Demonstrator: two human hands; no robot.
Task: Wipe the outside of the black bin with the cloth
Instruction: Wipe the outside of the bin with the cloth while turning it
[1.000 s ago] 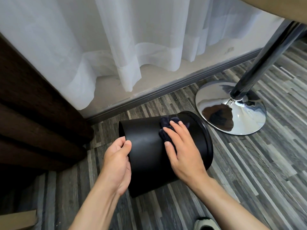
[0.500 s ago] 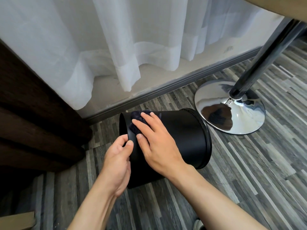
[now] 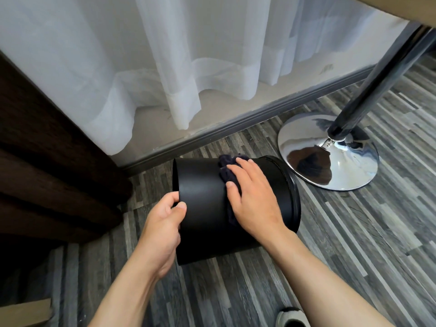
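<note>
A round black plastic bin lies on its side on the striped grey wood-look floor. The left hand grips the bin's left rim; the right hand lies flat, pressing a dark crumpled cloth onto the bin's wall.

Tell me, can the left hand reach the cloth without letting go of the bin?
Probably not. The left hand grips the black bin at its left end, while the cloth lies farther right under the right hand, which covers most of it.
</note>
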